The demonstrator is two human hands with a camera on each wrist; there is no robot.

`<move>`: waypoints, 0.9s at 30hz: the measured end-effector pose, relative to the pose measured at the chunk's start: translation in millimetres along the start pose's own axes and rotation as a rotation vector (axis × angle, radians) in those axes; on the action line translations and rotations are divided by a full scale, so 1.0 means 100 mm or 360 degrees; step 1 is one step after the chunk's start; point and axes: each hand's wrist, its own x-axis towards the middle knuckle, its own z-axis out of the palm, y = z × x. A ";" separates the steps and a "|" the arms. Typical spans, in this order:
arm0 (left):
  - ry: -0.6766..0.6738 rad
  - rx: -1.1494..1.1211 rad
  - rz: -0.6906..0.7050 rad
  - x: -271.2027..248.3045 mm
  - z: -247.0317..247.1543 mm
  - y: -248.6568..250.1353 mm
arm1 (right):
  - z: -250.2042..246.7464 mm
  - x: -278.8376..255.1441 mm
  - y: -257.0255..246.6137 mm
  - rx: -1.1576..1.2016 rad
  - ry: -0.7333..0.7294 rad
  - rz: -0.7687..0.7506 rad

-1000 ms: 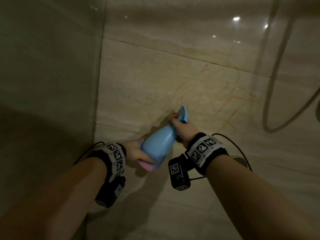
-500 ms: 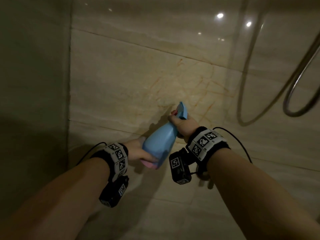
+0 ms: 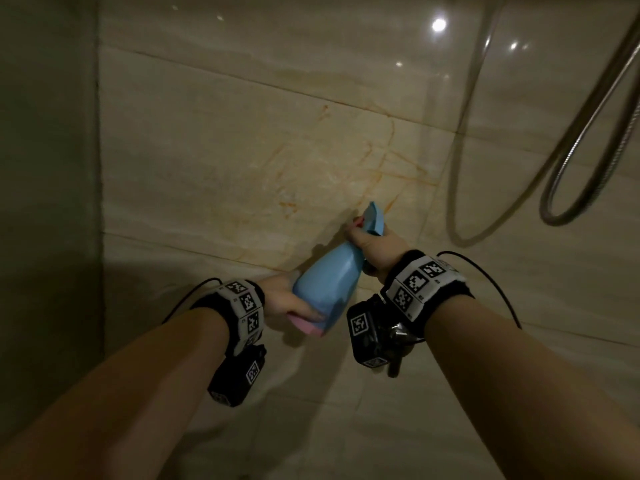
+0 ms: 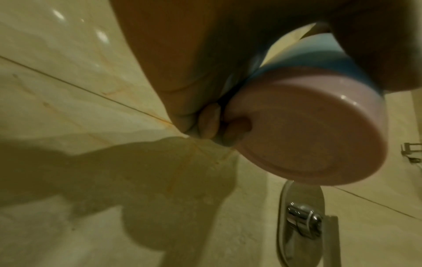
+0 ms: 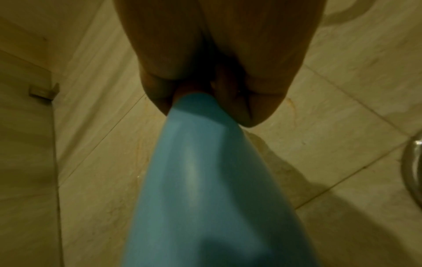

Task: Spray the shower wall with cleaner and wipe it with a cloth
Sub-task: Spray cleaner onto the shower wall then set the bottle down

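A blue spray bottle (image 3: 327,277) with a pink base (image 4: 303,130) is held tilted, nozzle toward the beige tiled shower wall (image 3: 242,150). My right hand (image 3: 372,245) grips its neck and trigger head. My left hand (image 3: 287,299) wraps around the lower body near the base, with the fingers curled behind it in the left wrist view. The bottle (image 5: 205,180) fills the middle of the right wrist view. Orange streaks mark the wall (image 3: 381,174) just beyond the nozzle. No cloth is in view.
A metal shower hose (image 3: 588,161) loops down at the right. A chrome valve plate with a handle (image 4: 301,222) sits on the wall below the bottle. The shower corner (image 3: 98,202) and a darker side wall are on the left.
Both hands with the bottle stayed together while the view shifted left to right, bringing more of the shower hose into sight. The grips look unchanged.
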 end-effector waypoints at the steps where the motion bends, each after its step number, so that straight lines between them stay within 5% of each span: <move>1: -0.0013 0.0002 -0.0010 0.01 0.05 0.02 | -0.05 0.00 0.03 0.0010 0.0009 -0.0001; 16: -0.0195 -0.0001 -0.0012 0.06 0.28 0.03 | -0.22 -0.04 0.29 0.0043 0.0048 0.0152; 27: 0.0055 -0.0066 0.0097 0.00 0.06 0.41 | -0.30 -0.07 -0.23 0.0054 0.0084 -0.0089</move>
